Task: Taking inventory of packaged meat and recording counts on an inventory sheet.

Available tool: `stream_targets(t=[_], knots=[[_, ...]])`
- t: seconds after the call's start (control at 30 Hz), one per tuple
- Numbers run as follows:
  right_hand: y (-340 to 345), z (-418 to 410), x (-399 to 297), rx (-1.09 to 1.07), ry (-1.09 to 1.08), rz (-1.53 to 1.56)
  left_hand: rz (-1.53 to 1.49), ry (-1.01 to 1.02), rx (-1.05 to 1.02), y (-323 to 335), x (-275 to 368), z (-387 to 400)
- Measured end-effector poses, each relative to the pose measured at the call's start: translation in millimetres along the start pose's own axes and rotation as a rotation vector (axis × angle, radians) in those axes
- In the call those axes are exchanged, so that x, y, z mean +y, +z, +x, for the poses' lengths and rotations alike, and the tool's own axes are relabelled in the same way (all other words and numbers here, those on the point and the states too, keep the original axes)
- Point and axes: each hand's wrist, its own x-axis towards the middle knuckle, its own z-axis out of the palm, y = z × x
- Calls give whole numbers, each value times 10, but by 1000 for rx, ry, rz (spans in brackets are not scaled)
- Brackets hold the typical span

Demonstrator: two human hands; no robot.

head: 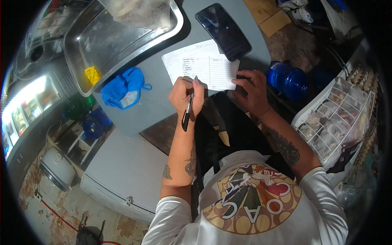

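My left hand (187, 95) grips a black-capped pen (189, 105), its tip down on a ruled paper sheet (223, 75). Handwritten lines and a vertical dividing line mark the sheet. Beneath it lies another ruled paper (196, 49), partly covered. The fingers of my right hand (252, 92) are spread, with fingertips resting at the sheet's right edge; its thumb is hard to make out. A dark-screened smartphone (225, 32) overlaps the papers' upper right corner. To the left, a crumpled blue cloth item (124, 87) with a hanging loop lies on the grey table (153, 105).
A metal tray (107, 46) holds a clear plastic bag (141, 13) and a yellow piece (92, 75). Blue water jugs (288, 80) stand on the floor right. A white wire grate (333, 119) covers bagged goods. At lower left are a white chest (122, 171) and a rice cooker (56, 168).
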Motion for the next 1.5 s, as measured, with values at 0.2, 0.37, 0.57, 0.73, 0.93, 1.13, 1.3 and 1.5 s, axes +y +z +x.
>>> stream_targets(t=[0.2,0.37,0.57,0.73,0.93,1.13,1.3,1.5], knots=[[17,-3,6,1,7,-2,58,23,24,29,19,8],[6,-2,7,-13,2,-16,138,105,-19,27,-17,6],[6,6,0,-12,5,-11,31,73,2,48,-7,24],[14,3,9,-2,-2,-9,94,97,-26,26,-19,26],[-8,20,1,-5,3,-9,45,68,-23,10,21,49],[-28,35,-20,-4,3,7,-52,12,-26,15,68,76],[-65,43,-13,-11,-15,4,20,46,-72,2,38,76],[-76,68,-14,-3,-46,20,-19,11,-6,9,2,62]])
